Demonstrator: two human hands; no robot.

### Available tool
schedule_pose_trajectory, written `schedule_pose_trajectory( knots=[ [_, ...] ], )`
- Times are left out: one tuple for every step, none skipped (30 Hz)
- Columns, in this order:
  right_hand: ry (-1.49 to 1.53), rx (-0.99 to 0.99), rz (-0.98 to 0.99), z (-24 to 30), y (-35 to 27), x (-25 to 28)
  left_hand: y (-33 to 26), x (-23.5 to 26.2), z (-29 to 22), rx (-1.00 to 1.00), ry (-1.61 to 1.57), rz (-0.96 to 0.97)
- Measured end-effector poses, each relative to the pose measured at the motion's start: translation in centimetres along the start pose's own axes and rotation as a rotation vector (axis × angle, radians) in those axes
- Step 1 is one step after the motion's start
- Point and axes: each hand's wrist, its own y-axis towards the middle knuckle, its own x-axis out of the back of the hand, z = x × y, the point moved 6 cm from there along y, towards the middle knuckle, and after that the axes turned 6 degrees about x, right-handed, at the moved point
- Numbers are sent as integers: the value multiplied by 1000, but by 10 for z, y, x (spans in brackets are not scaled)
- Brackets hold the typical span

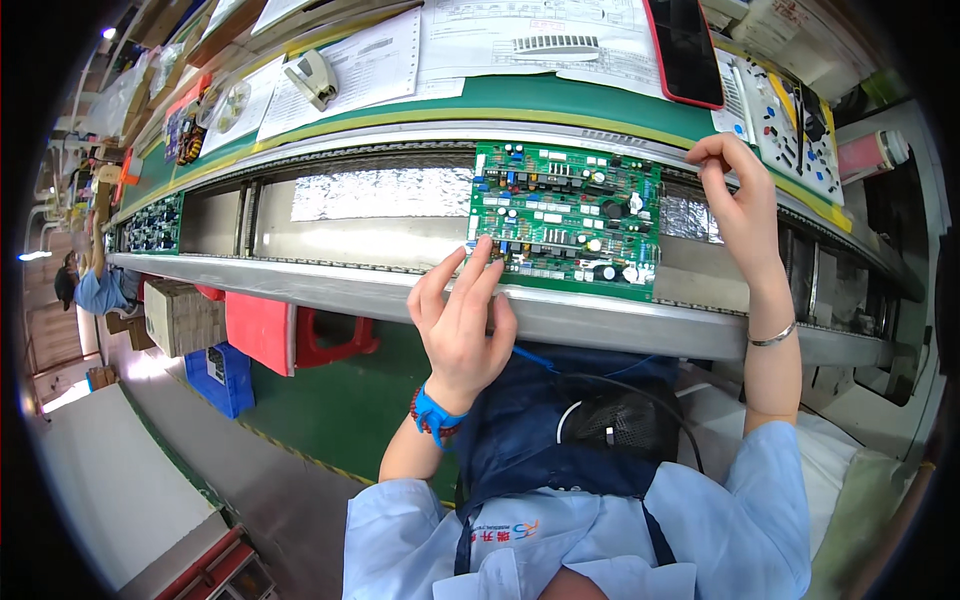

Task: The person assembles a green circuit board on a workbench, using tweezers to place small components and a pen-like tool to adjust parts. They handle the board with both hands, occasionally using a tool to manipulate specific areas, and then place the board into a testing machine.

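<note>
A green circuit board (560, 222) crowded with small components lies across the metal conveyor rails in front of me. My left hand (465, 318) is open, fingers spread, its fingertips on the board's near left corner by a row of white connectors. Raised beside the board's far right corner, my right hand (738, 190) has its thumb and bent fingers drawn together in a pinch. Whatever sits between those fingertips, if anything, is too small to make out. A blue wrist strap (437, 413) circles my left wrist.
Behind the rails lie paper sheets (440, 50), a stapler (313, 78) and a red-edged phone (686, 55). A white tray (822, 170) of small parts stands far right. Another circuit board (153, 224) sits down the line at left, near a person (98, 285). Red seats (262, 330) stand below.
</note>
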Motion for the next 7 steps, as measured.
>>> schedule_pose_trajectory(
  knots=[
    [-5,-16,16,-5,0,1,1,0,-1,-6,8,-8],
    [-9,-31,33,-8,-1,2,1,0,-2,-12,16,-15],
    [-32,-80,77,-11,-2,2,2,0,-3,-17,24,-23],
    [-55,-129,122,-14,-2,2,1,1,-3,-8,16,-35],
    [-77,-178,167,-17,-3,2,0,1,-3,1,8,-47],
    [-83,-200,213,-19,-4,1,-3,1,-3,10,1,-59],
    [-92,-224,258,-22,-5,0,-2,0,-3,8,-4,-56]
  ],
)
